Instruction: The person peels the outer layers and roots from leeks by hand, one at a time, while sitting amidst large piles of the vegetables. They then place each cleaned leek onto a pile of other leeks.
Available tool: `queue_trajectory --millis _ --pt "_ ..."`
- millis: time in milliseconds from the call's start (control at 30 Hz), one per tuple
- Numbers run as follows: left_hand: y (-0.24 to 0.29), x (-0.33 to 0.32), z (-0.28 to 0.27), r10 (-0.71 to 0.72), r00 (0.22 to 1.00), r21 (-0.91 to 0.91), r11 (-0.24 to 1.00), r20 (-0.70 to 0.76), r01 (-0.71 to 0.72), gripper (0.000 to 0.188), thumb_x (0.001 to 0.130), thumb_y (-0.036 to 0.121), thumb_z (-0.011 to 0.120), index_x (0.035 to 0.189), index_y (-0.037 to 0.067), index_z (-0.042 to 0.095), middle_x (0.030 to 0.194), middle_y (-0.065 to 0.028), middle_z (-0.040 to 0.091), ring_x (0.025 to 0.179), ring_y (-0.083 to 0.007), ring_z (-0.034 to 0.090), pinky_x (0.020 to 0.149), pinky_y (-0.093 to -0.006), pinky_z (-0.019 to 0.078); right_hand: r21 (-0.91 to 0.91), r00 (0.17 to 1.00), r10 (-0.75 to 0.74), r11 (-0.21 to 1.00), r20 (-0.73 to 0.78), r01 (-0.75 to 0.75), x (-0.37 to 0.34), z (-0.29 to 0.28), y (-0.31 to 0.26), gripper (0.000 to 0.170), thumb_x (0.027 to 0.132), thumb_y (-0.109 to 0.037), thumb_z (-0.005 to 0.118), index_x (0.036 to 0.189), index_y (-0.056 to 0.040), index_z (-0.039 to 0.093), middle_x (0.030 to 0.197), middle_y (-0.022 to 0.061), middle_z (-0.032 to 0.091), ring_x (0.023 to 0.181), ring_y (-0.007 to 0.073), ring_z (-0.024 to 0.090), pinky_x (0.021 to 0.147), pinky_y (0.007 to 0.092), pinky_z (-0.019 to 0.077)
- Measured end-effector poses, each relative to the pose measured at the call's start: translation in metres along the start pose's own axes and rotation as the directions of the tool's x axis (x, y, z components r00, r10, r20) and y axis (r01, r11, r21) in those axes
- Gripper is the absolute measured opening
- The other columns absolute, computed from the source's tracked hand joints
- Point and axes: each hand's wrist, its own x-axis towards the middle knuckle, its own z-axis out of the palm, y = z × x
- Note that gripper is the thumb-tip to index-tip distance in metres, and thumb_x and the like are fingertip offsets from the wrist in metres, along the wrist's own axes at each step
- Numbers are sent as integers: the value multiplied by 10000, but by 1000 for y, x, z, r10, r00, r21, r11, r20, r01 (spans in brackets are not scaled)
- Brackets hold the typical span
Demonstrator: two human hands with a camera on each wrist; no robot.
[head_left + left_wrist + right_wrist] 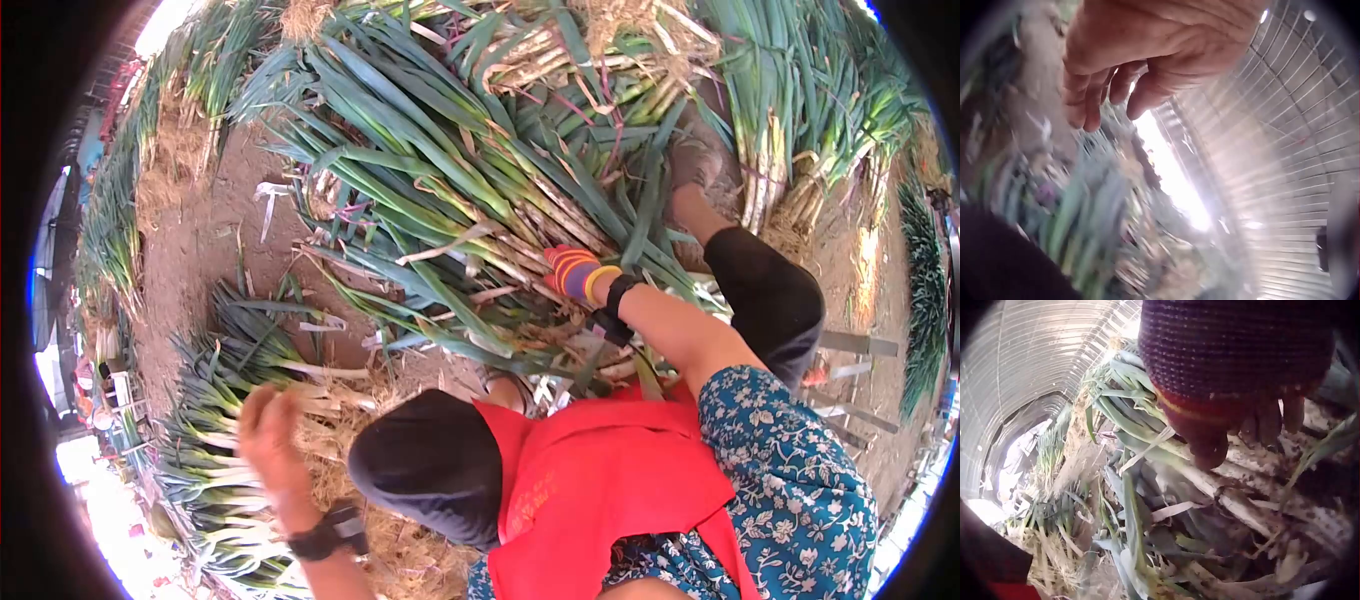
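Note:
The left hand, bare and empty, is raised above the trimmed leeks at the lower left. In the left wrist view the same hand has loosely bent fingers. A striped glove with bare fingertips covers the right hand, which lies on the white stalks of a large leek heap. Up close, the gloved hand points its thumb and fingers down round pale, soil-marked leek stalks; the glove partly hides the fingers' hold.
Leek bundles stand at the upper right, others at the upper left. Brown ground runs between heaps. A bent leg and metal stool bars are at the right. White ties lie left of the heap.

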Motion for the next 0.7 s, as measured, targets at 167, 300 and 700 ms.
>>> queue_trajectory --millis 167,300,700 --pt "51 7 156 -33 923 -424 882 382 207 231 836 38 594 1045 -59 581 919 -120 632 833 -201 638 715 -305 535 119 980 196 974 -33 -191 35 21 -12 628 807 -339 603 1306 -16 401 1358 220 406 1253 353 390 1033 430 305" --pt "37 25 190 -157 887 -484 790 434 377 210 847 55 586 1027 -53 569 907 -136 637 804 -215 640 707 -319 528 80 997 31 996 66 -37 69 63 13 578 783 -336 628 1231 -14 456 1089 218 593 1038 344 565 854 419 452" --pt "27 33 232 -351 887 -511 725 301 461 298 920 327 528 1005 42 539 864 -79 569 747 -204 560 648 -405 495 979 834 -518 166 189 -119 -211 -121 -38 354 761 -138 680 1058 -3 542 741 74 604 565 112 559 505 258 429"
